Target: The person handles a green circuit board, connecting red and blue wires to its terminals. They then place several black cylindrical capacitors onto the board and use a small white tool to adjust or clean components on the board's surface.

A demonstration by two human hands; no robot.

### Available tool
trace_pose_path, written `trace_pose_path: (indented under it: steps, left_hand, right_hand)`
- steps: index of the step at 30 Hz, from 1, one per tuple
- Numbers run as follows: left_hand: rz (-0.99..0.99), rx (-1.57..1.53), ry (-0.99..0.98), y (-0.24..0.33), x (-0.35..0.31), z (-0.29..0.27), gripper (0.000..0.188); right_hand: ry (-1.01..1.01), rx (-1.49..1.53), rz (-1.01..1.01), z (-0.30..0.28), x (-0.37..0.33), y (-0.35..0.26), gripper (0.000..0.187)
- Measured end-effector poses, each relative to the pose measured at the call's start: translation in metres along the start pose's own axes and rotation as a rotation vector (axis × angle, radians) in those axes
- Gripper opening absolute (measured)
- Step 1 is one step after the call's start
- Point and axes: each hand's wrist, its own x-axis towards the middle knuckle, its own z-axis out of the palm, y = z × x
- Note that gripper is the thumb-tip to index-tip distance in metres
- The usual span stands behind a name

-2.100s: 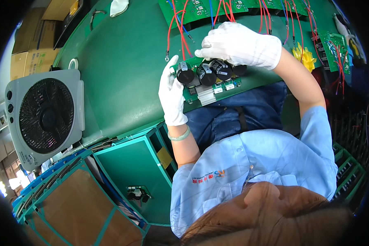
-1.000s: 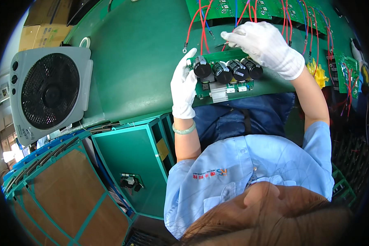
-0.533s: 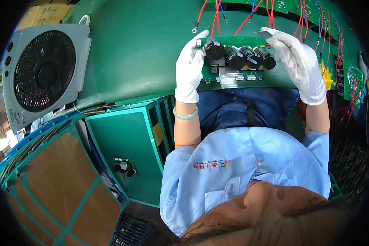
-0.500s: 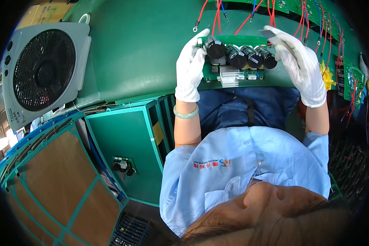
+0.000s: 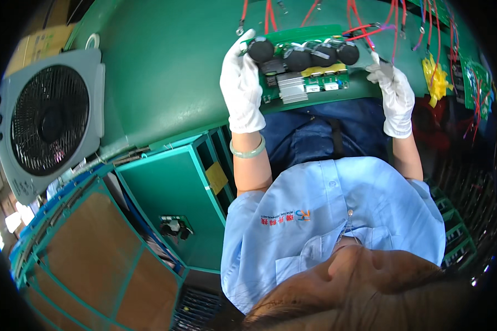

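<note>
My left hand [image 5: 242, 88], in a white glove, grips the left end of a green circuit board [image 5: 339, 84] and holds it tilted over the near edge of the green bench. Several black cylindrical capacitors [image 5: 298, 58] and a silver finned heat sink [image 5: 292, 88] are mounted on the board. Red wires [image 5: 361, 34] lie by its right end. To the right of the board, apart from it, my gloved right hand [image 5: 397, 99] is closed on a small flat grey piece [image 5: 386, 68]. What kind of piece it is I cannot make out.
A grey box fan [image 5: 49, 118] stands on the left of the bench [image 5: 149, 71]. Red and blue wires with ring terminals hang along the far side. At the right are a yellow bundle [image 5: 437, 80] and more boards [image 5: 475, 83]. A green cabinet [image 5: 160, 176] stands lower left.
The circuit board and my left hand have shifted left and slightly up in the picture. My right hand has come down, away from the board's right end, uncovering the red wires there.
</note>
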Motion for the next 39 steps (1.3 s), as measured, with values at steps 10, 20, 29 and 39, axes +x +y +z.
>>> trace_pose_path:
  steps: [10,20,29,39]
  left_hand:
    - [0.034,0.207,0.028,0.003,-0.003,0.010,0.036]
    - [-0.029,0.264,0.000,0.012,0.000,0.011,0.036]
    - [0.023,0.295,-0.010,0.013,-0.003,0.010,0.040]
    - [-0.028,0.284,0.019,0.004,-0.001,0.012,0.064]
  right_hand:
    - [-0.255,-0.733,-0.490,-0.001,0.039,-0.055,0.052]
    - [-0.299,-0.834,-0.648,0.018,0.039,-0.048,0.046]
    - [-0.240,-0.641,-0.589,0.022,0.037,-0.029,0.039]
    - [-0.223,-0.617,-0.578,0.018,0.034,-0.026,0.035]
